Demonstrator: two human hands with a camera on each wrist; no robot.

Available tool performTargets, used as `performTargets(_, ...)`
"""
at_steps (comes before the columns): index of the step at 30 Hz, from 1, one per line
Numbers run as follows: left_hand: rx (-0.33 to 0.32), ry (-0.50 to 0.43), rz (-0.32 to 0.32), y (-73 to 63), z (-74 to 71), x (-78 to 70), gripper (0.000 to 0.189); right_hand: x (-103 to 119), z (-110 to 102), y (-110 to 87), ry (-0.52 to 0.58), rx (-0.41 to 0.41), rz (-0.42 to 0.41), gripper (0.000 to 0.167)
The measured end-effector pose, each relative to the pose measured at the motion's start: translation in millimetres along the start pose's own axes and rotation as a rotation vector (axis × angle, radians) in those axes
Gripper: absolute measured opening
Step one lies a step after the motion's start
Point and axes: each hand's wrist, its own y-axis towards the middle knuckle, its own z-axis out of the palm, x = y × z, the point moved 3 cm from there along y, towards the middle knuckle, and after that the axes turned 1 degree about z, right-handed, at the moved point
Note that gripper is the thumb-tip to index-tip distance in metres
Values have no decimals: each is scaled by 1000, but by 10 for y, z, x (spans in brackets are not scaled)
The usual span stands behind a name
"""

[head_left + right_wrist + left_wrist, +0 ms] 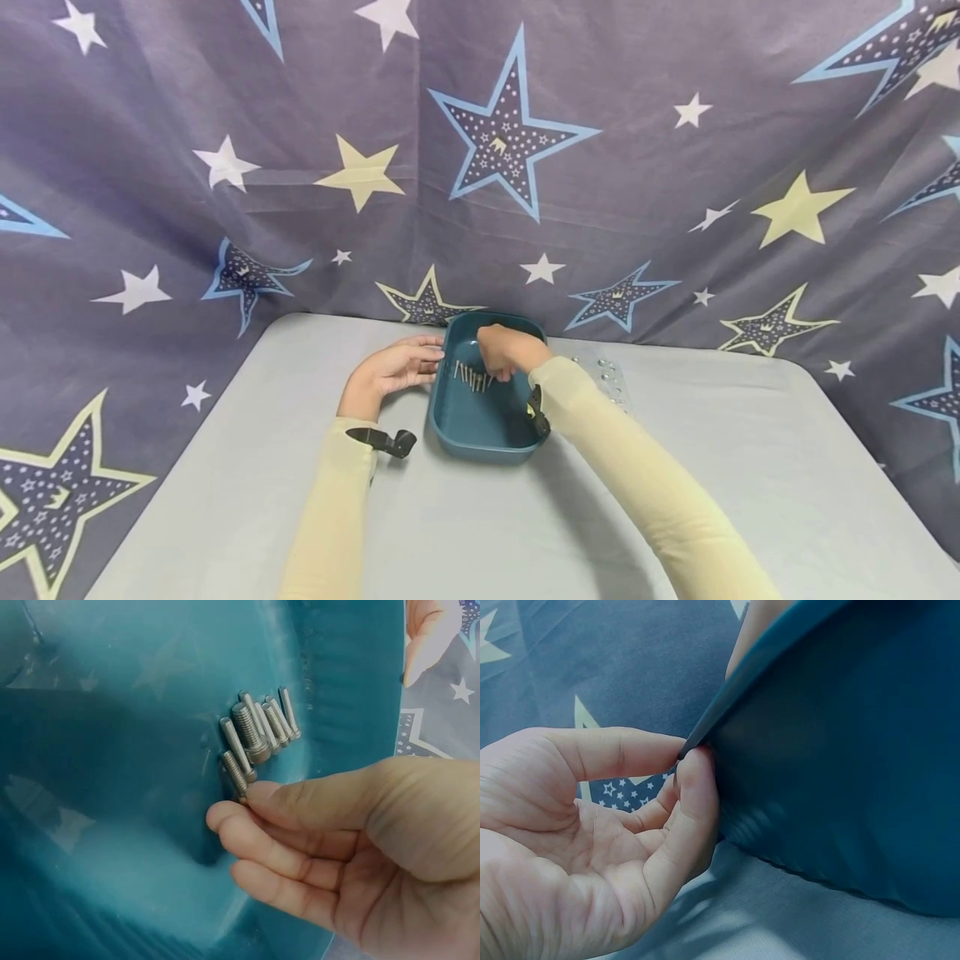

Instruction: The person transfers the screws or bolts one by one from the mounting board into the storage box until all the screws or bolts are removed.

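A teal plastic tub [487, 417] stands toward the back of the table. My left hand [397, 367] is at its left side; in the left wrist view, the thumb and fingers [697, 784] pinch the tub's rim [739, 679]. Inside the tub, several metal bolts [259, 735] lie side by side in a row, one thicker than the others. My right hand [322, 840] reaches in and pinches the head end of the nearest bolt [233, 771] between thumb and index finger. That bolt's head is mostly hidden by the fingertips.
A clear sheet with small round shapes [606, 377] lies right of the tub, partly behind the right forearm. A star-patterned cloth [637, 208] hangs behind the table [465, 525]. Each wrist wears a dark camera strap.
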Motion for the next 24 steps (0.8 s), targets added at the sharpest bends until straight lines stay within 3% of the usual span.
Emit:
performTargets(18, -1, -16, -4, -12, 42, -31, 29, -25, 7, 34, 31, 9, 90, 16)
performTargets(24, -1, -27, -9, -15, 24, -23, 37, -8, 18, 54, 32, 16, 112, 13)
